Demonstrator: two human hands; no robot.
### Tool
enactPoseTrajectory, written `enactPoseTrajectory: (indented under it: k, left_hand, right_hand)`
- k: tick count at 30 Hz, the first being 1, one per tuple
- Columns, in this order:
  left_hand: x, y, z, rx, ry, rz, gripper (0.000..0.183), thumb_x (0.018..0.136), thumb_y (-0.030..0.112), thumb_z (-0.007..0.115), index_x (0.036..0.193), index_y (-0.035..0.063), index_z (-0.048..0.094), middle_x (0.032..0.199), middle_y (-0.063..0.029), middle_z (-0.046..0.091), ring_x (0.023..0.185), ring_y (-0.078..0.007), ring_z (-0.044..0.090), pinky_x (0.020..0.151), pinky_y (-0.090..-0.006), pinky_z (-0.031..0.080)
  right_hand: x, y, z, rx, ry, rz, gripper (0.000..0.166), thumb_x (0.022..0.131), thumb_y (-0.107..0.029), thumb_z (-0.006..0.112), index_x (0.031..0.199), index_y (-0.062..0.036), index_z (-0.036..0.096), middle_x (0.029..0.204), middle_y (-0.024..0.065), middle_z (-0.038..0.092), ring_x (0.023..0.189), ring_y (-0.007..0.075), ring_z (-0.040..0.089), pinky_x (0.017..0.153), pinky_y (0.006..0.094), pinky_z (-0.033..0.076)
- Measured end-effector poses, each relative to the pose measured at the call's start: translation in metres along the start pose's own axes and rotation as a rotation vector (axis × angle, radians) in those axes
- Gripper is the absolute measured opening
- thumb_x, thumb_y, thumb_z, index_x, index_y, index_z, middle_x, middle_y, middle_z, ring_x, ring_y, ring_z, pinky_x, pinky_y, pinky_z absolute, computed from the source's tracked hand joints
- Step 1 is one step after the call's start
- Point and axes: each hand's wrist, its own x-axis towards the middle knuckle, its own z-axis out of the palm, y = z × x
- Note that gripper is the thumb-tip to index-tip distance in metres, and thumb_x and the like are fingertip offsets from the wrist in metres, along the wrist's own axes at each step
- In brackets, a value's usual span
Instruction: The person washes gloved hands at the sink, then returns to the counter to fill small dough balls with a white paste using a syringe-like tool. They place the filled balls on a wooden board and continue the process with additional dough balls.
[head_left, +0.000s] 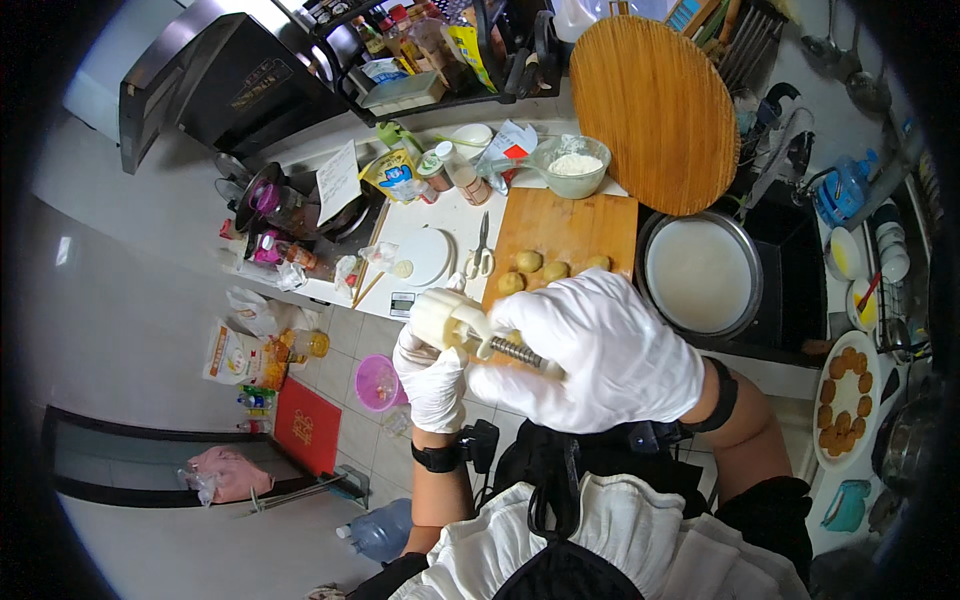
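Observation:
My left hand (430, 375), in a white glove, grips the cream plastic barrel of a spring-plunger mooncake press (442, 316). My gloved right hand (600, 352) is closed around the plunger end, and the bare metal spring (516, 350) shows between the two hands. The press is held tilted in the air above the counter's front edge. I cannot tell what is inside the barrel. Beyond my right hand, several yellowish dough balls (529, 261) sit on a wooden cutting board (570, 225); my hand hides part of the board.
Left of the board are scissors (481, 251) and a white kitchen scale (425, 255) bearing a small dough piece. A glass bowl of flour (576, 166) stands behind. To the right are a large metal basin of whitish liquid (703, 274) and a platter of shaped cakes (847, 405).

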Motion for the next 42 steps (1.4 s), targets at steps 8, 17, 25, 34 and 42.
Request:
enactPoseTrajectory:
  k: [8,17,25,34,42]
  left_hand:
    - [-0.013,0.004,0.014,-0.035,-0.023,-0.058,0.076,0.074,0.043,0.087,0.129,0.0016,0.055,0.123,-0.0138,0.063,0.117,-0.0269,0.062,0.111,-0.0606,0.041]
    - [-0.013,0.006,0.017,-0.184,-0.029,-0.137,0.068,0.088,0.046,0.071,0.135,0.0023,0.048,0.129,-0.0155,0.059,0.124,-0.0306,0.057,0.112,-0.066,0.036]
    - [-0.023,-0.018,0.002,0.053,-0.016,-0.17,0.067,0.089,0.044,0.073,0.133,0.0011,0.048,0.127,-0.0148,0.061,0.115,-0.0255,0.062,0.099,-0.0411,0.051]
    - [-0.019,-0.016,0.013,-0.205,0.016,-0.104,0.064,0.084,0.035,0.08,0.131,0.0024,0.053,0.126,-0.0143,0.063,0.112,-0.0298,0.065,0.094,-0.0457,0.057]
    - [-0.024,-0.012,0.009,-0.207,-0.007,-0.134,0.072,0.084,0.036,0.079,0.137,0.0029,0.046,0.13,-0.0153,0.059,0.116,-0.0305,0.062,0.102,-0.0493,0.051]
  right_hand:
    - [-0.027,0.014,-0.009,-0.008,0.005,-0.299,0.067,0.074,-0.063,0.075,0.112,-0.008,0.07,0.077,0.0011,0.062,0.062,0.0201,0.057,0.056,0.0346,0.042]
    - [-0.032,0.027,0.007,0.115,0.093,-0.248,0.066,0.071,-0.061,0.077,0.108,-0.0073,0.071,0.079,0.0032,0.065,0.067,0.0227,0.06,0.061,0.0363,0.043]
    - [-0.055,0.041,0.042,0.558,0.269,0.314,0.019,0.096,-0.02,0.064,0.09,-0.0031,0.059,0.074,0.0069,0.066,0.062,0.0143,0.066,0.06,0.0295,0.054]
    - [-0.038,0.022,0.032,0.676,0.208,0.184,0.015,0.097,-0.014,0.059,0.087,-0.0036,0.056,0.066,0.0048,0.064,0.057,0.0113,0.067,0.055,0.0268,0.055]
    - [-0.037,0.007,0.024,1.318,0.056,0.521,0.017,0.1,-0.018,0.056,0.095,-0.0015,0.057,0.073,0.0043,0.065,0.062,0.0098,0.065,0.056,0.0244,0.052]
